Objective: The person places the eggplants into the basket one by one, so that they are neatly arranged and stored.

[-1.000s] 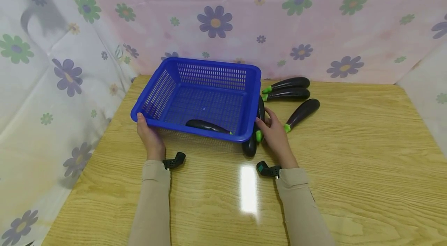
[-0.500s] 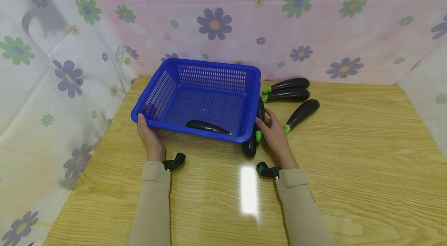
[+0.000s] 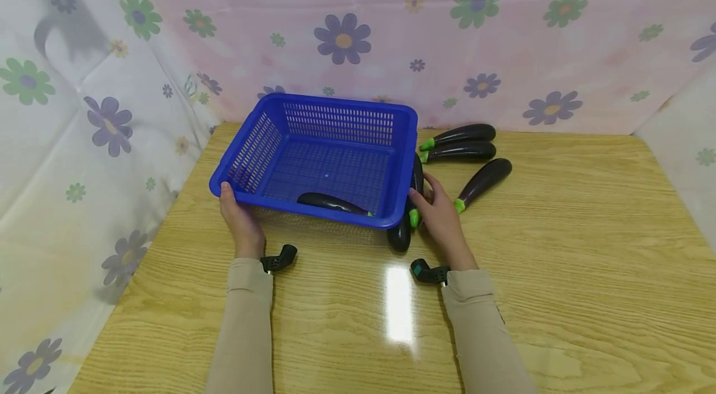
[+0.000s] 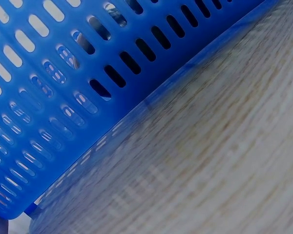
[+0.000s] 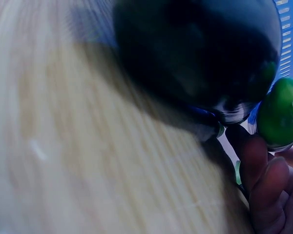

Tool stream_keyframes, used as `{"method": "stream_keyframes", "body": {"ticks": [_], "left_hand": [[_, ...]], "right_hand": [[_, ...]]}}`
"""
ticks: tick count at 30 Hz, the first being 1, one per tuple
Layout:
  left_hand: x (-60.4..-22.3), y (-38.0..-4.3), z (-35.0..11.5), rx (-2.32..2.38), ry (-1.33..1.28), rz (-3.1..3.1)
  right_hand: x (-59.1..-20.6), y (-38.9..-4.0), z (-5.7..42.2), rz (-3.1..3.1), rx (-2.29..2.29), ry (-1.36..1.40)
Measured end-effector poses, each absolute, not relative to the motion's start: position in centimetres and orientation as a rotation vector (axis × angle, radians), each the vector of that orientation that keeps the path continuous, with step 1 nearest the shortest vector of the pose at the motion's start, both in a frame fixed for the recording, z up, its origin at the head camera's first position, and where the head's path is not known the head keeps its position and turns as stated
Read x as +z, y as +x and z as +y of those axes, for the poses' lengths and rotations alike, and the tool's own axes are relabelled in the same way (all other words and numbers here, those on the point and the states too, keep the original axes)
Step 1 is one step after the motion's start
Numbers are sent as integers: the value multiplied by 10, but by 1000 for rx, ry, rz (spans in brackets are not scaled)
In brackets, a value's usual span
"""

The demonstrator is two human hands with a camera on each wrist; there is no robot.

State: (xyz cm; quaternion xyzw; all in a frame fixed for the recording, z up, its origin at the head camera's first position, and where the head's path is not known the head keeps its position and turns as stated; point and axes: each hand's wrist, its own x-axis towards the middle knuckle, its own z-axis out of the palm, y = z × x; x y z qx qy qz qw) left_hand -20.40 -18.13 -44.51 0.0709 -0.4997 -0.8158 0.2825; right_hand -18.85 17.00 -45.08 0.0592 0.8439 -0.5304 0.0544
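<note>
We see the left hand (image 3: pixel 242 225) clamped on the basket (image 3: pixel 330 164), thumb over the rim at its near-left corner. The right hand (image 3: pixel 443 220) has its thumb at the basket's right rim; we cannot tell what its fingers hold. One eggplant (image 3: pixel 332 201) lies inside the basket, other eggplants (image 3: pixel 484 182) right of it.

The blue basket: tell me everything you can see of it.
The blue basket is rectangular and looks like plastic, with a smooth solid rim, slotted walls and a gridded floor. Its open top faces up, and one eggplant lies inside along the near wall. It is toward the back left of the table. The left grip holds the near left corner, thumb over the rim; the right grip is at the right side; whether it holds the basket is unclear.
</note>
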Motion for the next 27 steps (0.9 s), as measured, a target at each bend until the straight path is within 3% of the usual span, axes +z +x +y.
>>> {"method": "stream_keyframes", "body": {"ticks": [27], "left_hand": [[-448,-203,-182,-2149,181,-1420]], "right_hand": [[-450,-188,168,2554,-1683,151]]}}
